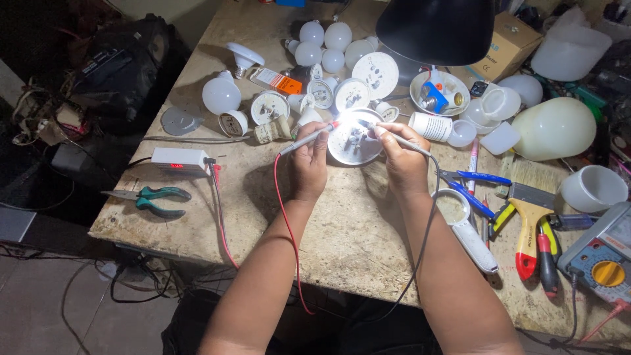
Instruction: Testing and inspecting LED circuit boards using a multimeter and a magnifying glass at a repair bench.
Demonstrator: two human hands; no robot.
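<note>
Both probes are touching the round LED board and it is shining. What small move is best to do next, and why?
Probably lift the right hand's black-lead probe slightly off the round LED board, keeping the left hand steady. The board glows brightly with both probe tips on it, so the contact evidently works, and the small tester box beside the left arm shows a red reading.

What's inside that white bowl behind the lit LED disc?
The white bowl holds a blue part, a small white piece and a yellowish round part. The black lamp shade covers its far rim, and what lies under those parts stays hidden.
</note>
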